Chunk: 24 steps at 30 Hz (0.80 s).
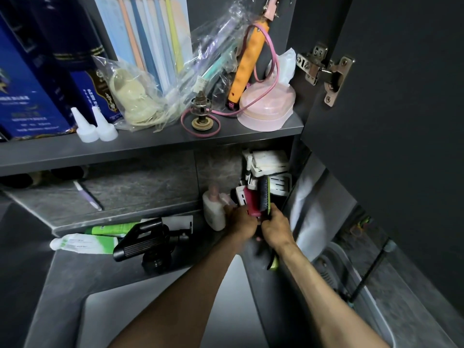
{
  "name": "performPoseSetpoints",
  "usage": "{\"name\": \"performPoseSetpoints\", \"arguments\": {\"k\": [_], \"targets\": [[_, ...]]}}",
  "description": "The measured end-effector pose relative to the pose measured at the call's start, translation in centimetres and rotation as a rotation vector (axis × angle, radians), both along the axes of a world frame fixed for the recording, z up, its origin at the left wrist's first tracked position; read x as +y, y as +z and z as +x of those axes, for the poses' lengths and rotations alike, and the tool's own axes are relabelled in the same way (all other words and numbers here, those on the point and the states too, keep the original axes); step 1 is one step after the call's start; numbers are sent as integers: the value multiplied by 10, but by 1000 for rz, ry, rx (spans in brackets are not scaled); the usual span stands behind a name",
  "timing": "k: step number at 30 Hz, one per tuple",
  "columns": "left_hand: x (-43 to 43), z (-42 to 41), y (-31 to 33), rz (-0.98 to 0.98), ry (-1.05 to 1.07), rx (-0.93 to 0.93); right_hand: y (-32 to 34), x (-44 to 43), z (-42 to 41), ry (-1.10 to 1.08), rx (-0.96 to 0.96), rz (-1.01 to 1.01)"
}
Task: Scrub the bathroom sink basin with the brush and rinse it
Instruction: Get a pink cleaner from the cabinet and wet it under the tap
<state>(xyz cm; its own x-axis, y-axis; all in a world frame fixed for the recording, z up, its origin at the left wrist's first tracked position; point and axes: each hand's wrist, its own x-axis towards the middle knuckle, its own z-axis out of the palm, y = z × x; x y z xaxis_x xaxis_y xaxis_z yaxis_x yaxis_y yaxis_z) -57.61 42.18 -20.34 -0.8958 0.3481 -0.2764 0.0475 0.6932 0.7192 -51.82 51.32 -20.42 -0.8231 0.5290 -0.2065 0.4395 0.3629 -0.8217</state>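
Both my hands reach to the back right corner of the dark counter, above the grey sink basin (155, 310). My right hand (275, 227) grips the green handle of a brush (264, 194) with dark bristles that points up; the handle's end shows below my wrist. My left hand (239, 221) grips a red object (253, 200) pressed against the brush. Both stand among white plastic holders (270, 163) in the corner.
A white lotion bottle (213, 212) stands just left of my hands. A black faucet (145, 243) and green toothpaste tubes (85, 243) lie on the counter. A cluttered shelf (150, 144) hangs overhead, and the open cabinet door (389, 121) is at right.
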Motion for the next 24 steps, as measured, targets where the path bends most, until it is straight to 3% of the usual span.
{"name": "performPoseSetpoints", "arguments": {"k": [6,14,18,24], "targets": [[8,-9,-8,36,186,-71,4,5,1,-41,88,-203],[8,-5,4,35,248,-73,9,1,14,-49,187,-168],[0,12,2,255,289,-180,18,-4,27,-9,194,30],[-49,50,-16,642,322,-418,15,-37,55,111,185,100]]}}
